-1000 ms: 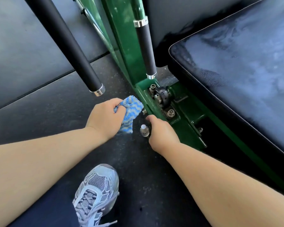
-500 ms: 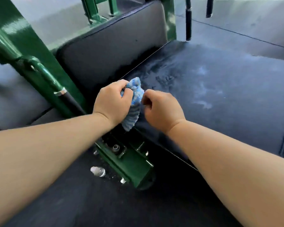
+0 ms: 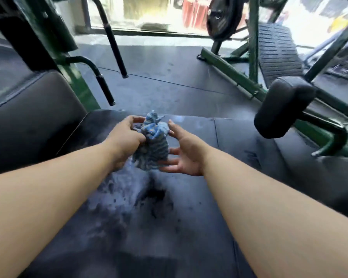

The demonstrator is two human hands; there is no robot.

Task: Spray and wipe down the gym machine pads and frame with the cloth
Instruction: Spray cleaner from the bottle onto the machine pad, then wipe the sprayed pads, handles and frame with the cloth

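Dark rubber floor [image 3: 159,77] runs out to a bright window. The green frame [image 3: 76,85] stands left and a roller pad [image 3: 283,105] right. The seat pad [image 3: 179,217] is wet-streaked down its middle. The blue-striped cloth [image 3: 153,141] is bunched upright over the seat's far half. The left hand [image 3: 127,137] grasps it from the side. The right hand [image 3: 185,153], clenched half a second ago, is now released, with fingers spread and palm toward the cloth. Both hands were then at the seat's corner by the back pad [image 3: 28,117]; now they are mid-seat. The seat's front edge lies just beyond the cloth, with open floor past it and handle grips [image 3: 105,89] hanging to the left.
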